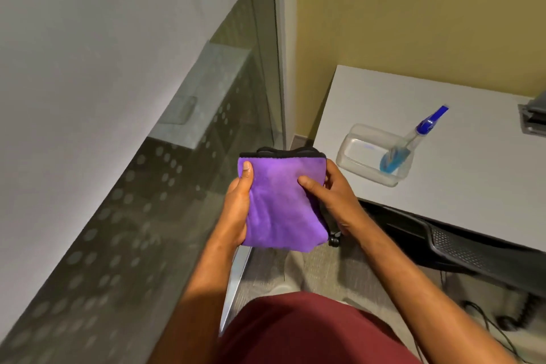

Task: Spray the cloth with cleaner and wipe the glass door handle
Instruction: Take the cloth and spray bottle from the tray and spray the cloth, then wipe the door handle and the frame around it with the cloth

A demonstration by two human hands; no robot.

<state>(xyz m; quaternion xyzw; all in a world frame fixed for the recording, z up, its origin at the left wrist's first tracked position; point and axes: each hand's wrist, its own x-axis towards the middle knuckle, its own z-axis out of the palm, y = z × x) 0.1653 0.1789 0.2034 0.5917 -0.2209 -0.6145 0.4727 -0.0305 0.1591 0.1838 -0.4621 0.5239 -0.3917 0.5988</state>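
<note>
Glass partition: a frosted glass panel with a dotted grey band fills the left side, running diagonally up toward a pale vertical frame post.
Door handle: no handle can be made out with certainty on the glass; a faint rectangular patch shows on the panel, but what it is cannot be told.
Left hand: the left hand grips the left edge of the folded cloth — thumb laid flat on the upper face near the top corner, fingers curled underneath.
Cloth: a folded purple microfibre cloth with a black edging is held flat in front of the body, between both hands, above the floor and just left of the table corner.
Right hand: the right hand holds the right edge of the cloth, thumb pressing on the purple face, fingers wrapped behind.
Clothing: a maroon garment shows at the bottom centre.
Table: a white rectangular table stands at right against a yellow wall.
Container: a clear plastic rectangular tub sits on the table near its left edge.
Cleaner: a clear spray bottle with a blue trigger head and blue liquid leans tilted inside the tub — well apart from both hands.
Chair: a black mesh office chair is tucked partly under the table.
</note>
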